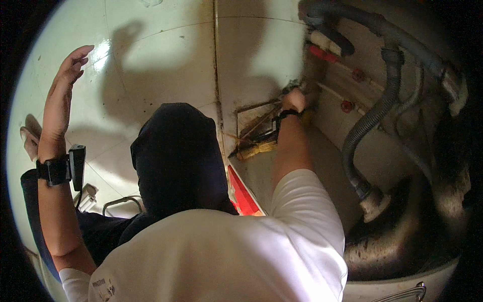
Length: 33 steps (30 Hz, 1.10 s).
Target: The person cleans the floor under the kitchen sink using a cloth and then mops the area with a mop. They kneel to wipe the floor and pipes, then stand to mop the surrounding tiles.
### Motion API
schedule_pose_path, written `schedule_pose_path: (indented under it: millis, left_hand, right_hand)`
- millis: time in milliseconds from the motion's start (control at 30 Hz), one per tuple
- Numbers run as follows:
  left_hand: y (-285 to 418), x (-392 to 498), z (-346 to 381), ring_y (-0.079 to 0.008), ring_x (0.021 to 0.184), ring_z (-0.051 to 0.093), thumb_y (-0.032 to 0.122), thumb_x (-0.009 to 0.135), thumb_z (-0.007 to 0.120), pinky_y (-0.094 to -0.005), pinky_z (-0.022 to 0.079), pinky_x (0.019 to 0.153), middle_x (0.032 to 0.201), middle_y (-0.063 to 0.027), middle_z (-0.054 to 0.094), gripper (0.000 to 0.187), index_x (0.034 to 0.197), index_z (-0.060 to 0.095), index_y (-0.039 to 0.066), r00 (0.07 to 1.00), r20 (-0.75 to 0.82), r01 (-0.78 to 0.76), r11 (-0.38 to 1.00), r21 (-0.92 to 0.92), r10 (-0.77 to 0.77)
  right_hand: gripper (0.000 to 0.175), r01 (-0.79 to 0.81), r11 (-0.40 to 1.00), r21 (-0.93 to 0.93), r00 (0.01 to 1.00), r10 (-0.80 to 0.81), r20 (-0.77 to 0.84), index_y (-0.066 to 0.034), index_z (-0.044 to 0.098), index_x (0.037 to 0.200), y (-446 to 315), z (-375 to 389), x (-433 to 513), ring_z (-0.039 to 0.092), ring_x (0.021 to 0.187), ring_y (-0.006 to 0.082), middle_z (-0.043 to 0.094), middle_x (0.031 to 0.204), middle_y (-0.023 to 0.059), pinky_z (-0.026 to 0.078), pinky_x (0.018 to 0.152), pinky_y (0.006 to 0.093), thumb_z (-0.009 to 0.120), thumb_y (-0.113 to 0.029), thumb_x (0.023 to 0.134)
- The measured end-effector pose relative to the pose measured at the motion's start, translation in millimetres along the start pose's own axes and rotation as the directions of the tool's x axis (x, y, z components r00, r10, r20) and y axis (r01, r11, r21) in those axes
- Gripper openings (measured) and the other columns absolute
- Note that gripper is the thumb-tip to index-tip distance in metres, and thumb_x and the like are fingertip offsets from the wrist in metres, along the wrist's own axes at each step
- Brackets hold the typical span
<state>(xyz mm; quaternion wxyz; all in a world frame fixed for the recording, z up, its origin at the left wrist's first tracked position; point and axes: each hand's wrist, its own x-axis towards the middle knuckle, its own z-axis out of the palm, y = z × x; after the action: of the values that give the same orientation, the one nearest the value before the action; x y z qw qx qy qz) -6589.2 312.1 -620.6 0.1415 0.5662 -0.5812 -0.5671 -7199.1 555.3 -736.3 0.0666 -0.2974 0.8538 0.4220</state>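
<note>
My left hand (71,68) is raised at the upper left, above pale tiles, with slightly curled fingers and nothing in it. A black strap with a black device (77,167) is on that wrist. My right hand (296,99) reaches into the dark corner at centre right, near a small dark, cluttered patch at the wall; its fingers are hidden, so what it touches cannot be told. A black band (287,114) circles that wrist. Beside it are a thin angular frame (260,106) and a yellow bristly bundle (258,149), perhaps a brush.
A grey corrugated drain hose (354,139) hangs at the right from a thick grey pipe (354,17). Two red valve handles (357,74) sit on thin pipes. A red panel (243,190) stands beside my dark-clad knee (181,158). A curved metal tube (120,201) lies lower left.
</note>
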Motion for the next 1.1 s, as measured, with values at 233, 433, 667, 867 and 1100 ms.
schedule_pose_path:
  millis: [233,433,667,867,1100]
  left_hand:
    - [2,-18,-10,-0.0251,0.127,0.038,0.045,0.089,0.037,-0.0409,0.022,0.111,0.136,-0.0085,0.045,0.055,0.132,0.049,0.013,1.0,-0.021,0.013,1.0,0.02,-0.012]
    - [-4,-2,2,-0.0259,0.128,0.038,0.044,0.09,0.037,-0.0415,0.022,0.111,0.137,-0.0101,0.044,0.054,0.133,0.048,0.013,1.0,0.01,-0.021,0.999,0.042,0.02]
    - [-4,-3,6,-0.0266,0.131,0.034,0.05,0.091,0.032,-0.0413,0.021,0.111,0.139,-0.0102,0.041,0.06,0.134,0.045,0.01,0.999,0.021,-0.042,0.997,0.071,0.041]
    - [-7,-26,8,-0.0259,0.129,0.036,0.051,0.091,0.035,-0.0402,0.022,0.111,0.138,-0.0096,0.043,0.06,0.133,0.046,0.009,0.998,0.012,0.068,0.996,0.066,-0.069]
    - [-23,-27,-4,-0.0249,0.126,0.037,0.037,0.087,0.039,-0.0393,0.021,0.11,0.136,-0.0085,0.044,0.054,0.131,0.047,0.008,0.99,-0.016,0.14,0.99,0.015,-0.139]
  right_hand:
    - [0.021,0.085,0.972,-0.218,0.984,-0.116,-0.132,-0.0011,0.064,0.095,-7,50,-9,0.06,0.083,0.0302,0.063,0.097,0.0172,0.05,0.071,0.0415,0.059,-0.02,0.088]
    - [0.017,0.314,0.856,0.41,0.938,-0.214,-0.272,0.0066,0.06,0.096,-51,-46,-113,0.058,0.094,0.036,0.059,0.099,0.0215,0.048,0.08,0.0416,0.059,-0.004,0.082]
    - [0.027,0.107,0.939,0.326,0.961,-0.013,-0.278,-0.0061,0.065,0.106,-11,-30,34,0.062,0.095,0.0357,0.064,0.103,0.0209,0.051,0.082,0.0437,0.053,-0.021,0.086]
    - [0.03,-0.01,0.97,0.241,0.968,0.07,-0.242,-0.0048,0.065,0.107,39,14,65,0.06,0.102,0.0369,0.062,0.111,0.0198,0.049,0.088,0.0461,0.057,-0.022,0.083]
    - [0.03,0.009,0.997,0.076,1.0,-0.007,-0.026,-0.0061,0.067,0.103,31,-13,69,0.061,0.1,0.0338,0.063,0.11,0.0183,0.052,0.081,0.0434,0.06,-0.027,0.082]
